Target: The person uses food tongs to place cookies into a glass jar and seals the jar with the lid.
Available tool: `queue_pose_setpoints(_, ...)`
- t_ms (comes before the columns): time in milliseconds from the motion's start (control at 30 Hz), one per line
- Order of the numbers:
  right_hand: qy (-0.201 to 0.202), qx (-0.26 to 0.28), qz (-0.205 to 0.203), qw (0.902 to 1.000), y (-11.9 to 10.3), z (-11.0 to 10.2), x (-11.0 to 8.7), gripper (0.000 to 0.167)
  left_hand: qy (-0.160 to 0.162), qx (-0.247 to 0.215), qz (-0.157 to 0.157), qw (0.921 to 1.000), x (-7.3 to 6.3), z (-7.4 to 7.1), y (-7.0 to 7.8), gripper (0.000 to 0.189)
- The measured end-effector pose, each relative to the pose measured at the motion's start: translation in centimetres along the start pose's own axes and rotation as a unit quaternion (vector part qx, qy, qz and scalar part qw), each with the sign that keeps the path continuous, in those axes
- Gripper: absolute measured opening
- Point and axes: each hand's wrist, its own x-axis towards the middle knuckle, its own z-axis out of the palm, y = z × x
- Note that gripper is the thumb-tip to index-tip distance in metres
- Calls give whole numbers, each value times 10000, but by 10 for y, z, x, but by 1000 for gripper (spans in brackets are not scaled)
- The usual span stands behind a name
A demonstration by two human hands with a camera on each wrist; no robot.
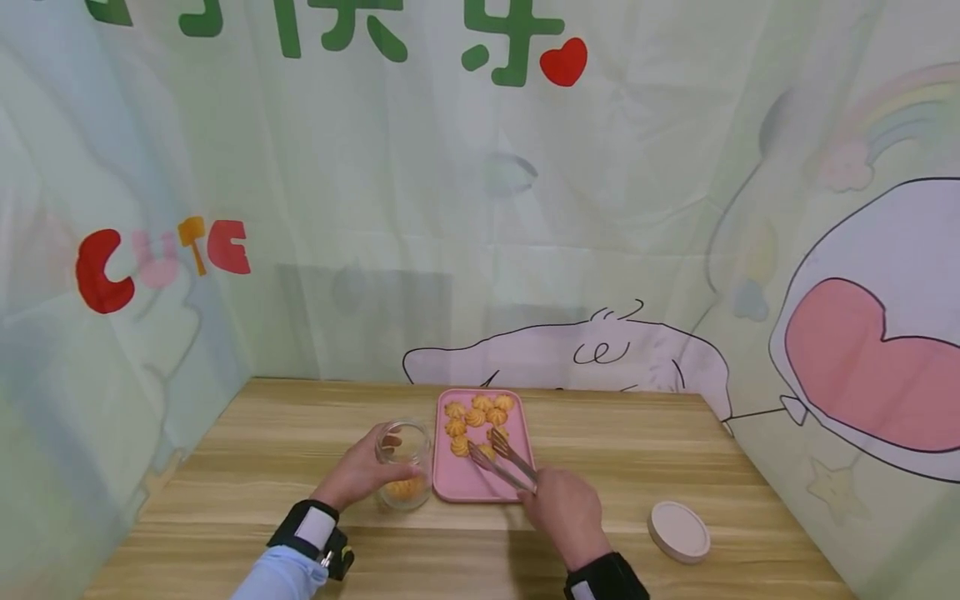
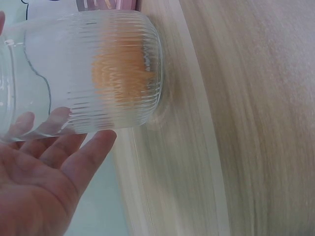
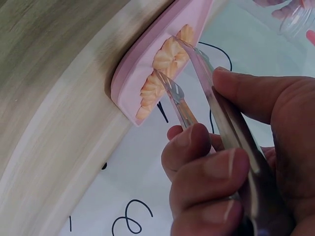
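My left hand [image 1: 366,471] holds a clear ribbed glass jar [image 1: 405,437] around its side, left of the tray. In the jar's bottom lie golden cookies [image 2: 123,73], blurred by the ribs. My right hand [image 1: 566,508] grips metal tongs [image 3: 224,115], their two arms apart. They reach over a pink rectangular tray [image 1: 468,487] where several swirled piped cookies [image 1: 474,417] lie, mostly toward its far half. In the right wrist view, the tong tips are right at a cookie [image 3: 170,56]; I cannot tell whether they pinch it.
A round pale lid [image 1: 678,532] lies on the wooden table [image 1: 600,467] at the right, beyond my right hand. Behind the table hangs a printed cloth backdrop [image 1: 375,183], which also runs along both sides.
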Motion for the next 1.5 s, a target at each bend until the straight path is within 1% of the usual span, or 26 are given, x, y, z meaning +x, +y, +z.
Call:
queue_pose_setpoints(367,46,139,-13,9999,1,4,-3,36,-11,-8,-52,10000,0,-1,-1,91)
queue_pose_setpoints(533,68,158,-20,9998,-1,5,-4,37,15,13,-16,10000,-1,-3,-3,91)
queue_pose_setpoints(633,134,135,-52,9998,-1,4,-5,37,31,-3,-5,10000,-1,-3,-2,92)
queue_pose_setpoints(867,122,208,9,9997,0,-1,-11,34,44,-29,41,10000,-1,-3,-2,89)
queue_pose_setpoints(967,171,134,-44,9998,1,-5,-14,35,38,-17,122,9999,-1,-3,-1,89)
queue_pose_setpoints(1100,227,69,-124,9996,4,-9,-18,38,36,-47,134,9999,-1,-2,2,89)
queue_pose_setpoints(1300,294,164,-167,9993,8,-5,-21,38,34,-89,40,9999,-3,-1,4,87)
queue_pose_setpoints(1500,477,204,-244,9984,13,1,-24,37,54,-71,28,10000,-2,0,3,87)
